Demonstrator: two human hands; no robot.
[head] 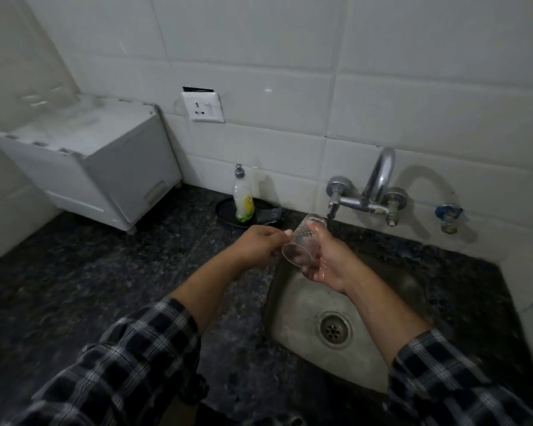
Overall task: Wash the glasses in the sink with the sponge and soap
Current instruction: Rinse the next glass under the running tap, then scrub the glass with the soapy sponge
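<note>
glass (300, 249): tilted below tap (379, 182), over sink (293, 305).
R grip (326, 261): clasped glass.
L grip (259, 244): pinched glass side.
soap btl (243, 199): stood behind, on tray (221, 209).

Head camera looks steeply down, close over the sink (293, 305)

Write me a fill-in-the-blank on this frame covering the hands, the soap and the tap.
1. The left hand and the right hand together hold one clear ____ at the far edge of the sink.
2. The soap bottle stands upright on a dark round ____ on the counter.
3. The tap is mounted on the tiled ____.

Missing words: glass; tray; wall.
</note>
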